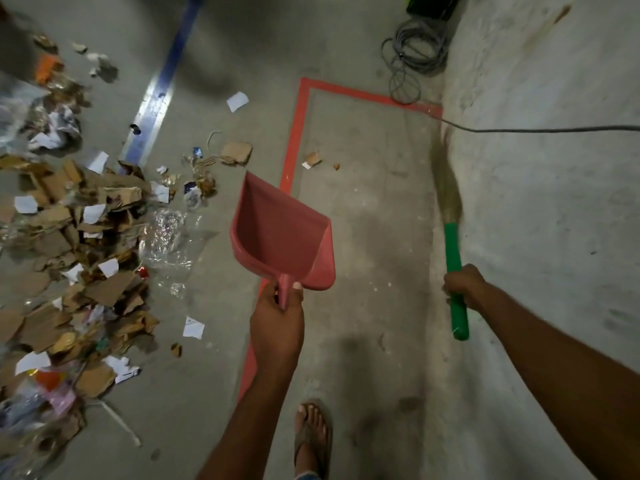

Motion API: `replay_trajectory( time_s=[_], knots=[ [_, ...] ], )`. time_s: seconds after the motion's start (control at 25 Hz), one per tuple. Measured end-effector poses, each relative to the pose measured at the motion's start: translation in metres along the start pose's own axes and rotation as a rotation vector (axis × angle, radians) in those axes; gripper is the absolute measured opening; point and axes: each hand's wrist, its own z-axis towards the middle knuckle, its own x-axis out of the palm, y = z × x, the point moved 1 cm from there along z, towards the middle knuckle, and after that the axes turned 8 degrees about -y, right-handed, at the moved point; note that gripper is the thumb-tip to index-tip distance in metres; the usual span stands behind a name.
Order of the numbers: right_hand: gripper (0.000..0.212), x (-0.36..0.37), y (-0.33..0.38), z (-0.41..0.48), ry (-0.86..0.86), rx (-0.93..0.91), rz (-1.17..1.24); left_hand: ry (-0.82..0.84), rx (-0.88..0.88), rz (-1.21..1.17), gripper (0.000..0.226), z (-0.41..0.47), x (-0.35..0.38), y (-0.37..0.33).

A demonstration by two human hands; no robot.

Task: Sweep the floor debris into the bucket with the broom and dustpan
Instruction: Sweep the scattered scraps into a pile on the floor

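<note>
The left hand is grasping the pink dustpan right of the debris pile; farther right, the right hand is clenching the green-handled broom.

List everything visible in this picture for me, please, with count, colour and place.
debris pile: one, brown, white and clear, left floor
loose scraps: several, brown and white, mid floor
dustpan: one, pink, empty, centre
broom: one, green handle, straw head, right
tape outline: one, red, mid floor
stripe: one, blue, upper left
cable coil: one, grey, top right
sandalled foot: one, bottom centre
left grip: one, on dustpan handle
right grip: one, on broom handle
</note>
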Motion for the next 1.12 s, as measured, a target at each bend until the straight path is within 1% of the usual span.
replay_trajectory(
  time_s=[0.12,0.2,0.24,0.32,0.36,0.44,0.56,0.64,0.76,0.84,0.96,1.0,1.04,1.12],
  knots=[
    [0.042,0.031,0.062,0.025,0.031,-0.083,0.000,0.016,0.025,0.000,0.035,0.025,0.035,-0.007],
    [0.030,0.053,0.084,0.008,0.024,-0.168,-0.062,0.029,0.024,0.033,0.032,0.039,0.051,-0.010],
    [0.033,0.062,0.086,-0.002,0.028,-0.211,-0.106,0.032,0.022,0.052,0.029,0.043,0.055,-0.010],
    [0.035,0.070,0.081,-0.026,0.103,-0.311,-0.187,0.027,0.042,0.097,0.029,0.049,0.056,-0.010],
    [0.036,0.073,0.073,-0.037,0.149,-0.376,-0.191,0.022,0.055,0.123,0.029,0.053,0.053,-0.009],
    [0.038,0.070,0.052,-0.062,0.177,-0.470,-0.105,0.009,0.073,0.161,0.029,0.060,0.047,-0.007],
    [0.044,0.058,0.023,-0.098,0.087,-0.511,0.070,-0.006,0.058,0.170,0.029,0.065,0.031,-0.011],
    [0.048,0.056,0.022,-0.093,0.005,-0.516,0.077,-0.031,0.045,0.142,0.025,0.065,0.015,-0.009],
    [0.050,0.061,0.066,-0.045,-0.069,-0.465,-0.065,-0.071,0.034,0.133,0.023,0.056,-0.009,0.005],
    [0.042,0.071,0.113,-0.021,-0.069,-0.455,-0.215,-0.100,0.013,0.123,0.024,0.050,-0.024,0.025],
    [0.044,0.102,0.169,-0.028,0.043,-0.615,-0.458,-0.155,-0.035,0.114,0.032,0.049,-0.051,0.059],
    [0.044,0.112,0.182,-0.038,0.071,-0.681,-0.504,-0.167,-0.034,0.101,0.034,0.049,-0.059,0.067],
    [0.045,0.122,0.194,-0.050,0.089,-0.742,-0.527,-0.175,-0.032,0.094,0.033,0.049,-0.068,0.073],
    [0.045,0.139,0.210,-0.082,0.148,-0.836,-0.530,-0.186,-0.049,0.097,0.023,0.046,-0.086,0.080]
  ],
)
